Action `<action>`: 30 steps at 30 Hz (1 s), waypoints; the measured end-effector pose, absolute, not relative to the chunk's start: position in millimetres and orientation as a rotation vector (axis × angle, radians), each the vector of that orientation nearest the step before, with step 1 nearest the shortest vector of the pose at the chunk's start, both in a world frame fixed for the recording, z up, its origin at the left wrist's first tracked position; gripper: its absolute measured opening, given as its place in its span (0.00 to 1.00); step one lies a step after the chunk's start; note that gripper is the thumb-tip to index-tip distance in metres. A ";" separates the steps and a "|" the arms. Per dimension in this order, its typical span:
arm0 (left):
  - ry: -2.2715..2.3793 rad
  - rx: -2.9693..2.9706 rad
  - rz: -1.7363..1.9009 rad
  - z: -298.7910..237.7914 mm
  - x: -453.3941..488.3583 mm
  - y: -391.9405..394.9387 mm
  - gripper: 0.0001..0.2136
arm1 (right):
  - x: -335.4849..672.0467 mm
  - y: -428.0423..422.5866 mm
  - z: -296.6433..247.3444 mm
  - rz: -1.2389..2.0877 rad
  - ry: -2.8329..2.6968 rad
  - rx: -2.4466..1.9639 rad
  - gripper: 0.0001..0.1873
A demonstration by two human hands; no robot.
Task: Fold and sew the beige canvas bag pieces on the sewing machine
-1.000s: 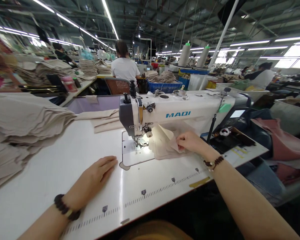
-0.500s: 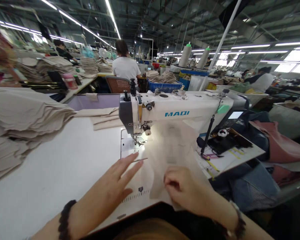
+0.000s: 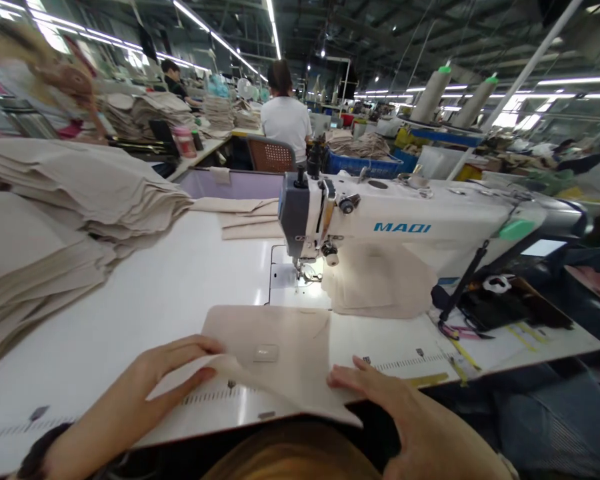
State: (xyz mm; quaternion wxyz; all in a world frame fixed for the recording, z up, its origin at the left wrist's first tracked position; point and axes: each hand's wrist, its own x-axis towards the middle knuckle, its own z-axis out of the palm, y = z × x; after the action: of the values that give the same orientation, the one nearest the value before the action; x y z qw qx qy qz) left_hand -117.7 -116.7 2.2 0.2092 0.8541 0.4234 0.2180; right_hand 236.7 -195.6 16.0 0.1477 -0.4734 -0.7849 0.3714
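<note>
A beige fabric piece (image 3: pixel 280 333) with a small sewn label lies flat on the white table (image 3: pixel 170 280), in front of the white MAQI sewing machine (image 3: pixel 405 223). My left hand (image 3: pixel 173 373) pinches its raised near-left edge between thumb and fingers. At the piece's near-right edge, my right hand (image 3: pixel 405 413) rests flat with its fingers stretched out. A small stack of beige pieces (image 3: pixel 380 287) sits under the machine's arm, right of the needle.
Tall piles of beige fabric (image 3: pixel 55 213) fill the table's left side, and folded pieces (image 3: pixel 245 217) lie behind the machine. Cables and a dark device (image 3: pixel 500 307) sit at the right end. A person in white (image 3: pixel 286 120) sits ahead with their back turned.
My right hand drew a beige piece from beside the needle toward the near edge. It now lies spread flat, and my left hand has taken hold of its left edge.
</note>
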 end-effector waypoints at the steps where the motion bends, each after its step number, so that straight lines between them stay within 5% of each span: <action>1: 1.269 2.333 0.647 -1.2 -122.4 -119.2 0.10 | 232.3 -192.5 11.7 1.034 -2.245 -1.378 0.40; 5: 1.323 2.263 0.673 -6.2 -121.2 -127.0 0.12 | 200.4 -177.6 -3.7 0.883 -1.967 -1.430 0.29; 10: 1.408 2.134 0.671 -3.3 -111.9 -126.5 0.12 | 177.5 -163.0 -14.7 0.874 -1.595 -1.260 0.37; 15: 1.457 2.060 0.681 -0.6 -108.1 -125.8 0.10 | 177.1 -149.6 -10.5 0.667 -1.920 -1.124 0.15; 26: 1.585 1.911 0.713 -2.4 -106.6 -128.0 0.08 | 165.0 -135.1 -18.5 0.477 -1.997 -1.396 0.15; 30: 1.681 1.921 0.791 -10.3 -106.1 -131.5 0.21 | 163.8 -134.0 -21.0 0.359 -2.001 -1.354 0.14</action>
State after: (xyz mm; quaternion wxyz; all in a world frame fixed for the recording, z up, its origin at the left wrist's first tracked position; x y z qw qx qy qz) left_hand -106.1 -131.5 -10.3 0.2323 0.6993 0.6117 0.2880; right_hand 163.8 -134.0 -21.0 0.3424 -0.5207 -0.7698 0.1382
